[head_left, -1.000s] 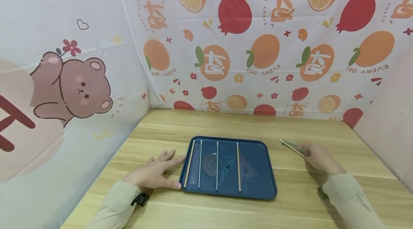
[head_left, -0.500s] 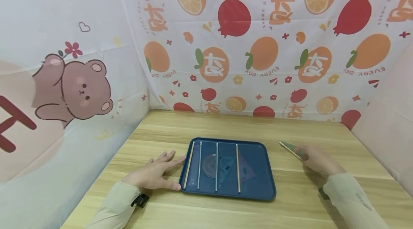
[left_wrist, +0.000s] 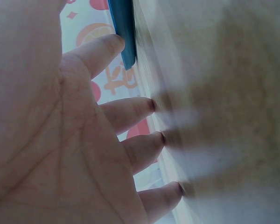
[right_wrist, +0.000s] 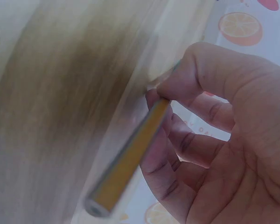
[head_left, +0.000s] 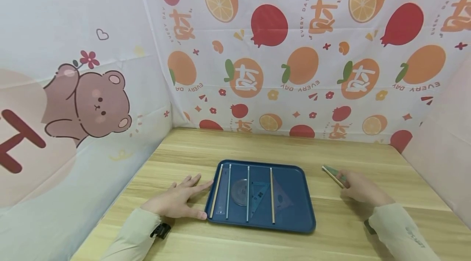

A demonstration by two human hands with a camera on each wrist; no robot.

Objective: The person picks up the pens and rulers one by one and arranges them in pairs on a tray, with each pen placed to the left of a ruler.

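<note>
My right hand [head_left: 362,189] pinches a yellow-gold pencil [head_left: 332,176] just above the table, right of the blue tray [head_left: 302,212]. In the right wrist view, that pencil [right_wrist: 135,158] runs from between thumb and fingers toward the camera. A thin green piece [head_left: 333,170] shows beside it; its kind and whether it is held are unclear. My left hand [head_left: 176,200] lies spread, thumb and index finger at the tray's left rim. Several pencils [head_left: 248,195] lie lengthwise on the tray, over or beside a clear ruler [head_left: 222,195], protractor [head_left: 240,191], blue set square [head_left: 259,196] and purple set square [head_left: 282,197].
The wooden table [head_left: 272,246] extends around the tray. Behind it hangs a fruit-print cloth [head_left: 287,101]. A pale bear-print cloth [head_left: 103,101] closes off the left, and a plain pale one [head_left: 441,150] the right.
My right hand has shifted slightly left along the pencil, so less of it shows. The left hand and tray hold their places; the head view has tilted a little.
</note>
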